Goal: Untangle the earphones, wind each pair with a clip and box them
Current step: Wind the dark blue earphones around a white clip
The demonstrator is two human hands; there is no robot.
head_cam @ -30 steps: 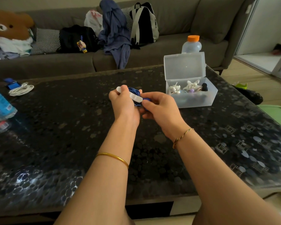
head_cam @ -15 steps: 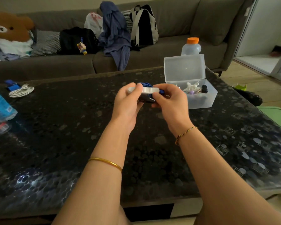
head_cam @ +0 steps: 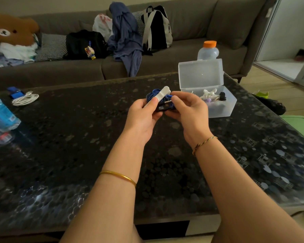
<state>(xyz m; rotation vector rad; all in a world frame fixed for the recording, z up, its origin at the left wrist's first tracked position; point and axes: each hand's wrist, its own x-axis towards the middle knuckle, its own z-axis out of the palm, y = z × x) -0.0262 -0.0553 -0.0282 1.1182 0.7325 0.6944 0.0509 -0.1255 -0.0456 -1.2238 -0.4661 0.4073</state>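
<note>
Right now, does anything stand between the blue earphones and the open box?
Nothing visible does. The left hand and right hand hold the blue earphones just left of the box; its lid stands open.

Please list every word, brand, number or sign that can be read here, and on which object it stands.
No text is readable.
On the water bottle, a blue label: too blurred.
On the white plastic bag, red print: too blurred.
Beside the blue earphones, a small pale tag: too small.

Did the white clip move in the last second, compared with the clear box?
Yes. The white clip moved right, nearer the clear box, and its right end now tilts upward.
</note>
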